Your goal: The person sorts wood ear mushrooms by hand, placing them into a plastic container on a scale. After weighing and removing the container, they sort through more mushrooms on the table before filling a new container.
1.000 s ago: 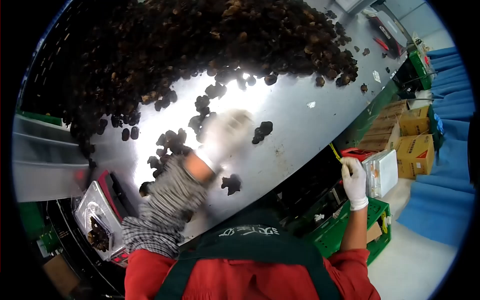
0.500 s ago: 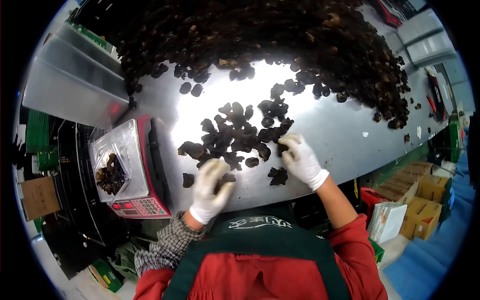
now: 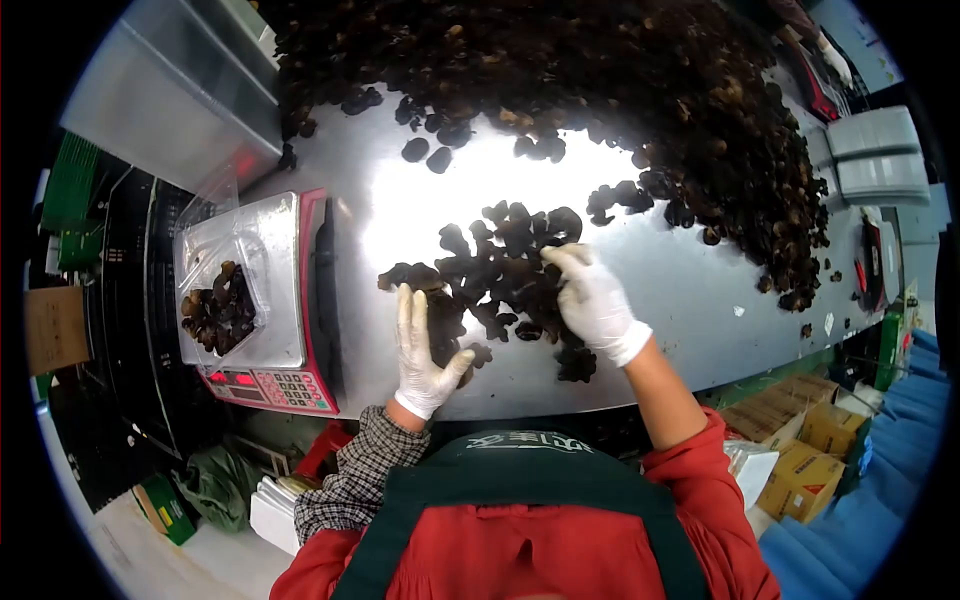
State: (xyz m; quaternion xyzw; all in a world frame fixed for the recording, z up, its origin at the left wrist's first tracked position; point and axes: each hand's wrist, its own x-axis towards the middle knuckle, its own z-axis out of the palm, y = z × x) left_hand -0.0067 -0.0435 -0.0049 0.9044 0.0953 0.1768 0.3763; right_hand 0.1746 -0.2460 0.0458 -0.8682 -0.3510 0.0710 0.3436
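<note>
Both hands wear white gloves. My left hand [image 3: 422, 362], fingers stretched up and thumb apart, lies at the left edge of a small heap of dark wood ear mushrooms [image 3: 508, 268] on the metal table [image 3: 680, 290]. A few pieces sit between its thumb and fingers. At the heap's right side is my right hand [image 3: 600, 305], its fingers extended over the mushrooms; nothing is gripped in it. A single dark clump [image 3: 576, 364] lies just below that hand.
A large mound of wood ear mushrooms [image 3: 560, 70] covers the far side. At the left stands a red-edged scale [image 3: 285, 385] bearing a clear plastic container [image 3: 262, 285] with mushrooms inside. Stacked trays [image 3: 878, 160] are at the far right; cartons [image 3: 800, 480] sit below the table.
The view has shifted, and the small heap is gathered more tightly. My right hand has come in at its upper right, and my left hand's fingers have straightened at its left edge.
</note>
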